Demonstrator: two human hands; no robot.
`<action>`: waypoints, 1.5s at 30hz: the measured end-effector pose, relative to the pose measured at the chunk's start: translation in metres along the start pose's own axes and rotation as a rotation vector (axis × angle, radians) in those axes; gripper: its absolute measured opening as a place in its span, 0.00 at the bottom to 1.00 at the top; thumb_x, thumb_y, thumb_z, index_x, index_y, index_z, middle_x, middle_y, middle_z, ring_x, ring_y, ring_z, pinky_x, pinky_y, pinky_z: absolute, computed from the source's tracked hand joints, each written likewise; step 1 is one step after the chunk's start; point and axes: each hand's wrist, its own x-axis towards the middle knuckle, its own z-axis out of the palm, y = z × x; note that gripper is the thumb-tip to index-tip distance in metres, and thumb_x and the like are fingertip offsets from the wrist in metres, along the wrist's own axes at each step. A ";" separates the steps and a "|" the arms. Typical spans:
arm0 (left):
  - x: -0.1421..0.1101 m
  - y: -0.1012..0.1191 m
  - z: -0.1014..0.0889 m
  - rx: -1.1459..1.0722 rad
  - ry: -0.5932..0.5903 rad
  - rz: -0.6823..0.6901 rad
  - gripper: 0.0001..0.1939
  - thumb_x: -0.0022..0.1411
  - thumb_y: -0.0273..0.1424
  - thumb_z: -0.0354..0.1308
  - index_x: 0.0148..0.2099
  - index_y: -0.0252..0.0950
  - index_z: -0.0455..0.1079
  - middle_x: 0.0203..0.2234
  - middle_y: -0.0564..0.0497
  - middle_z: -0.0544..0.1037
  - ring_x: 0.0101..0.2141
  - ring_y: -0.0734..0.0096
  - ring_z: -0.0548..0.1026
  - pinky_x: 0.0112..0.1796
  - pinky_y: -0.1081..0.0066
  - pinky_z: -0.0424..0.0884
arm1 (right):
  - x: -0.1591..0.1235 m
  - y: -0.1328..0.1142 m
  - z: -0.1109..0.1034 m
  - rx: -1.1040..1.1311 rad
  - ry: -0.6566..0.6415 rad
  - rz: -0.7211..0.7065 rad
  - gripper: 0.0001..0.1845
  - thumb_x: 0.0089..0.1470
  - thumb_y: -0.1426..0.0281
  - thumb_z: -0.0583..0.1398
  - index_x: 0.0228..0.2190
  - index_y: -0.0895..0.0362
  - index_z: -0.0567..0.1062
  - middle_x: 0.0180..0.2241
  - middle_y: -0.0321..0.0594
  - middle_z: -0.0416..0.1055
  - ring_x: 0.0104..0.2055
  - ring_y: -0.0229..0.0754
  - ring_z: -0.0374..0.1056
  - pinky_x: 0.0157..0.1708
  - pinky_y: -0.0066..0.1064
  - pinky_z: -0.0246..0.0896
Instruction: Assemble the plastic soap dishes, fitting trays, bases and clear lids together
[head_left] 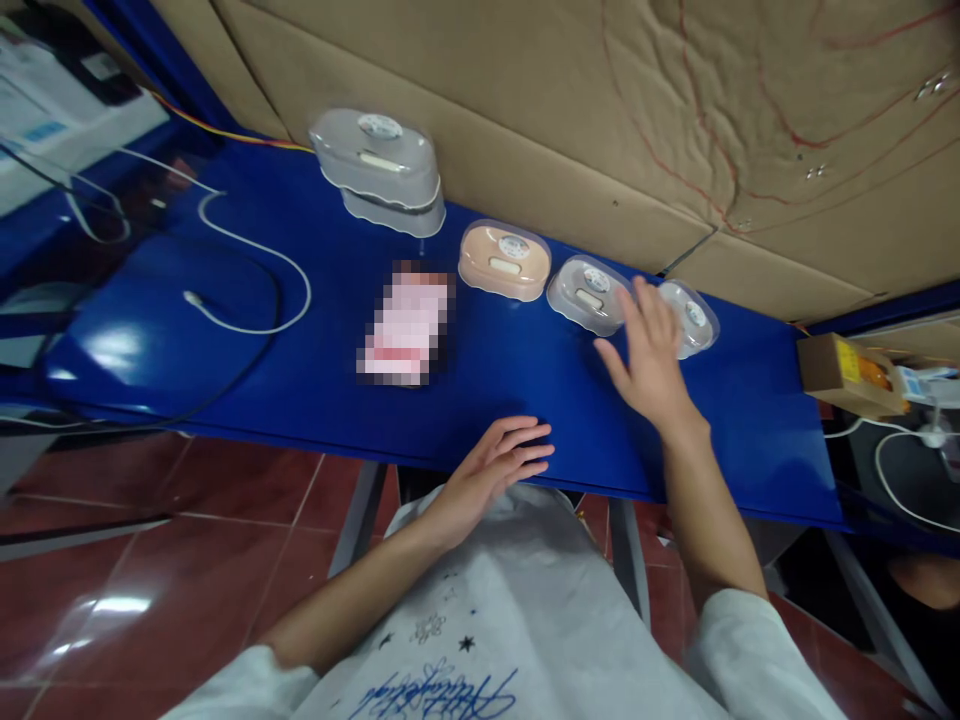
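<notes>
The grey box [587, 296] sits toward the back of the blue tabletop [525, 370], near the cardboard wall [480, 90], with the end box [694, 322] to its right; blue surface runs from both to the front edge. The peach box [504, 262] is just left of the grey one, then the stacked boxes [379, 165], with a pixelated item [409, 325] nearer the front. The right hand [651, 365], thumb spread wide, partly covers both right-hand boxes; contact is unclear. The left hand [501, 460] hangs by the front edge, fingers loosely extended.
</notes>
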 end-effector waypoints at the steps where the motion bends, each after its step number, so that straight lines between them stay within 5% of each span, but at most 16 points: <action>1: 0.000 0.000 0.000 -0.002 0.000 0.002 0.20 0.72 0.39 0.66 0.61 0.40 0.73 0.65 0.37 0.76 0.63 0.44 0.77 0.63 0.47 0.71 | 0.017 -0.012 0.005 0.033 -0.019 -0.058 0.38 0.74 0.54 0.51 0.76 0.52 0.51 0.79 0.54 0.48 0.81 0.61 0.44 0.75 0.65 0.42; 5: -0.001 0.003 0.004 -0.003 0.025 0.004 0.17 0.71 0.38 0.65 0.58 0.38 0.75 0.62 0.37 0.79 0.60 0.46 0.79 0.61 0.49 0.73 | 0.085 -0.046 0.041 0.142 -0.067 -0.223 0.38 0.72 0.58 0.56 0.76 0.55 0.53 0.80 0.53 0.45 0.82 0.60 0.41 0.77 0.63 0.40; 9: -0.005 0.005 0.006 -0.013 0.057 0.025 0.14 0.71 0.38 0.66 0.54 0.38 0.77 0.59 0.38 0.80 0.57 0.47 0.80 0.58 0.51 0.75 | 0.120 -0.058 0.068 0.166 -0.084 -0.196 0.40 0.70 0.59 0.59 0.75 0.56 0.54 0.79 0.54 0.47 0.81 0.64 0.41 0.77 0.67 0.35; 15: -0.008 0.010 0.004 -0.033 0.135 0.065 0.14 0.69 0.38 0.67 0.53 0.37 0.79 0.57 0.39 0.82 0.57 0.47 0.80 0.61 0.49 0.73 | 0.058 -0.072 0.048 0.201 -0.072 -0.197 0.31 0.71 0.60 0.59 0.70 0.54 0.65 0.71 0.55 0.62 0.79 0.66 0.49 0.76 0.67 0.42; 19: -0.009 0.018 0.001 -0.117 0.154 -0.024 0.19 0.71 0.39 0.65 0.59 0.36 0.77 0.61 0.37 0.81 0.64 0.43 0.75 0.67 0.46 0.66 | -0.009 -0.077 0.020 0.365 -0.063 -0.138 0.29 0.67 0.56 0.65 0.65 0.49 0.68 0.64 0.53 0.65 0.74 0.63 0.59 0.69 0.60 0.63; 21: -0.007 0.020 0.001 -0.209 0.141 -0.082 0.24 0.72 0.45 0.64 0.63 0.36 0.76 0.63 0.36 0.79 0.68 0.41 0.72 0.68 0.44 0.65 | -0.036 -0.082 0.010 0.482 -0.021 -0.057 0.30 0.65 0.55 0.67 0.64 0.47 0.68 0.61 0.51 0.65 0.69 0.60 0.66 0.64 0.56 0.70; 25: -0.005 0.021 0.005 -0.314 0.124 -0.129 0.36 0.70 0.59 0.59 0.66 0.37 0.73 0.64 0.36 0.78 0.68 0.38 0.70 0.65 0.45 0.70 | -0.067 -0.094 -0.002 0.669 -0.050 -0.047 0.33 0.64 0.53 0.68 0.65 0.45 0.67 0.60 0.49 0.65 0.68 0.58 0.67 0.66 0.54 0.70; 31: -0.013 0.023 0.007 -0.335 0.275 -0.104 0.39 0.69 0.60 0.60 0.69 0.38 0.72 0.64 0.39 0.78 0.67 0.43 0.72 0.63 0.51 0.74 | -0.047 -0.085 0.009 0.765 -0.043 -0.053 0.24 0.71 0.55 0.59 0.63 0.47 0.69 0.60 0.49 0.69 0.67 0.54 0.67 0.66 0.53 0.68; 38: -0.032 0.018 0.001 -0.326 0.347 -0.082 0.34 0.70 0.55 0.62 0.69 0.41 0.72 0.65 0.40 0.78 0.66 0.42 0.74 0.61 0.49 0.76 | 0.006 -0.062 0.048 0.385 -0.101 -0.119 0.28 0.69 0.54 0.63 0.64 0.51 0.71 0.66 0.53 0.68 0.75 0.61 0.59 0.73 0.60 0.52; 41: -0.032 0.014 0.001 -0.344 0.315 -0.063 0.37 0.69 0.57 0.62 0.70 0.41 0.70 0.66 0.40 0.77 0.67 0.41 0.72 0.63 0.48 0.74 | 0.008 -0.068 0.037 0.328 -0.081 -0.120 0.30 0.72 0.55 0.58 0.69 0.51 0.66 0.74 0.54 0.59 0.80 0.62 0.47 0.76 0.64 0.42; 45: -0.028 0.013 0.002 -0.300 0.232 -0.005 0.40 0.70 0.62 0.56 0.72 0.40 0.69 0.66 0.40 0.77 0.71 0.43 0.67 0.66 0.50 0.70 | -0.017 -0.091 0.002 0.518 -0.214 -0.281 0.42 0.69 0.46 0.60 0.75 0.50 0.57 0.78 0.52 0.52 0.80 0.58 0.49 0.75 0.59 0.54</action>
